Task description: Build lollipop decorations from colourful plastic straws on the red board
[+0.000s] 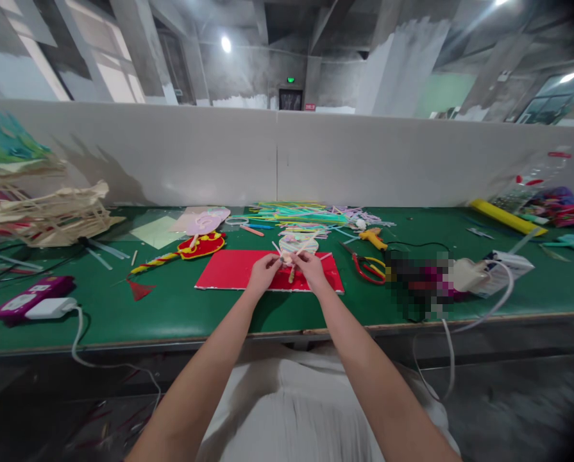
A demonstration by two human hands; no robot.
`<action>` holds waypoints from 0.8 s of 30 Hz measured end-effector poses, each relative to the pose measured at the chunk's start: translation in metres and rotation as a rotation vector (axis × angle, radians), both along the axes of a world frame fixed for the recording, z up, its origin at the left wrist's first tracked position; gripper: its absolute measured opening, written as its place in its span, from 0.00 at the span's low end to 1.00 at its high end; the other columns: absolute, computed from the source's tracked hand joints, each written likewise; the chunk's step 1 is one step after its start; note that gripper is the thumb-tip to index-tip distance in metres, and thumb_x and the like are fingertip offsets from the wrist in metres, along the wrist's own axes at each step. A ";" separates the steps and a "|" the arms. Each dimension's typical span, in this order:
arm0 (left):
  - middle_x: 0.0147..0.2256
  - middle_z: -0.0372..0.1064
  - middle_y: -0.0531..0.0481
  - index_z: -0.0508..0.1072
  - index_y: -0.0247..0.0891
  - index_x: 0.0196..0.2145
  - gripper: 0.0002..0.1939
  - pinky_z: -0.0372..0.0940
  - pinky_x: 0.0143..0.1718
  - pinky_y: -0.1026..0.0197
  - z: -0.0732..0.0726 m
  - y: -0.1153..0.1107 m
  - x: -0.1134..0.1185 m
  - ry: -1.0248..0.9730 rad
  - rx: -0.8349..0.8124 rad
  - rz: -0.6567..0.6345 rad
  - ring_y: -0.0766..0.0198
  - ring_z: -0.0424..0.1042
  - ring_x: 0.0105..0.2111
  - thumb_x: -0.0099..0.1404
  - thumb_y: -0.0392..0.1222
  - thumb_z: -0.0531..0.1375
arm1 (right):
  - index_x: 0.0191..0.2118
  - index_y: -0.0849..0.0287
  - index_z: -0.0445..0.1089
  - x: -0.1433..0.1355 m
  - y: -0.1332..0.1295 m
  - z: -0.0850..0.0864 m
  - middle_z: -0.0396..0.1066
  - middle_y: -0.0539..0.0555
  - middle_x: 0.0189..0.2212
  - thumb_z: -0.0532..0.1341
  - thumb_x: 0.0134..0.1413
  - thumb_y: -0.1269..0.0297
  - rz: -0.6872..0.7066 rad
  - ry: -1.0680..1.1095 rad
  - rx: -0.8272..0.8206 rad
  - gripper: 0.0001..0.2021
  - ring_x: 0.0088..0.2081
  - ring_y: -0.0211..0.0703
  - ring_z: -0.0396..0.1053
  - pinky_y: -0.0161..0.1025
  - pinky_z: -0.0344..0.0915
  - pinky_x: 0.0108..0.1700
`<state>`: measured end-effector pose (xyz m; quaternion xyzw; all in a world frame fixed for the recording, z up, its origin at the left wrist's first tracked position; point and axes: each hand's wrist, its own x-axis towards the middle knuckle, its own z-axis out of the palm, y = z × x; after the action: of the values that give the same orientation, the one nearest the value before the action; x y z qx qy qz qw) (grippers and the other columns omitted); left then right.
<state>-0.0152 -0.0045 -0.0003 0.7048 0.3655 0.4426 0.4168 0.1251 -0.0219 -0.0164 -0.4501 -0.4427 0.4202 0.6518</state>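
Observation:
Both hands meet over a red board [224, 269] on the green table. My left hand [265, 271] has thumb and fingers pinched together at the left of a small pale piece with thin strips. From the right, my right hand [310, 266] pinches the same spot, its fingertips close to the left ones. Just beyond the fingers lies a pastel striped fan-shaped piece [299, 244]; a short stick-like handle [291, 276] shows between the hands. The fingers partly cover these pieces, so how they join is hidden.
Red-handled pliers [371, 269] and a yellow glue gun [374, 239] lie to the right. Pastel pipe cleaners [310, 215] are heaped behind. A red-and-yellow fan [202, 246] lies left, near a purple power strip [36, 298]. A stick-built model [41, 212] stands far left.

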 end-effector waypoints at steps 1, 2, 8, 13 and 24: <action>0.26 0.69 0.49 0.69 0.34 0.30 0.13 0.62 0.34 0.64 0.000 0.000 -0.001 0.009 0.016 0.011 0.65 0.68 0.29 0.55 0.47 0.52 | 0.23 0.60 0.66 0.000 0.000 0.001 0.65 0.48 0.18 0.62 0.33 0.53 -0.003 0.003 0.015 0.15 0.21 0.35 0.62 0.33 0.59 0.24; 0.26 0.69 0.49 0.70 0.34 0.30 0.14 0.61 0.34 0.64 0.000 0.001 -0.002 0.016 0.036 0.036 0.65 0.67 0.29 0.56 0.46 0.51 | 0.22 0.60 0.65 0.000 0.000 0.001 0.64 0.48 0.18 0.62 0.34 0.53 -0.015 0.001 0.031 0.14 0.21 0.35 0.61 0.33 0.59 0.24; 0.34 0.68 0.47 0.69 0.36 0.36 0.15 0.59 0.38 0.62 -0.003 0.009 -0.018 0.045 0.149 0.550 0.63 0.66 0.35 0.58 0.45 0.47 | 0.23 0.60 0.63 0.011 0.003 -0.001 0.62 0.46 0.17 0.59 0.36 0.51 -0.301 0.090 0.064 0.15 0.20 0.34 0.59 0.33 0.58 0.25; 0.36 0.66 0.44 0.70 0.38 0.34 0.13 0.57 0.37 0.56 -0.006 0.011 -0.025 0.335 0.133 0.710 0.58 0.64 0.36 0.57 0.45 0.50 | 0.23 0.61 0.64 0.024 0.007 -0.008 0.62 0.47 0.17 0.59 0.35 0.50 -0.512 0.160 0.033 0.17 0.20 0.34 0.58 0.33 0.58 0.24; 0.38 0.64 0.45 0.71 0.42 0.27 0.10 0.53 0.39 0.53 -0.009 0.005 -0.023 0.599 0.125 0.565 0.53 0.60 0.41 0.51 0.49 0.56 | 0.23 0.62 0.65 0.022 0.005 -0.010 0.65 0.50 0.21 0.57 0.37 0.50 -0.512 -0.001 0.068 0.17 0.23 0.35 0.59 0.32 0.57 0.26</action>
<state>-0.0379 0.0007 -0.0091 0.6985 0.6219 0.3363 0.1106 0.1473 -0.0166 -0.0262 -0.5255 -0.3283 0.2264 0.7515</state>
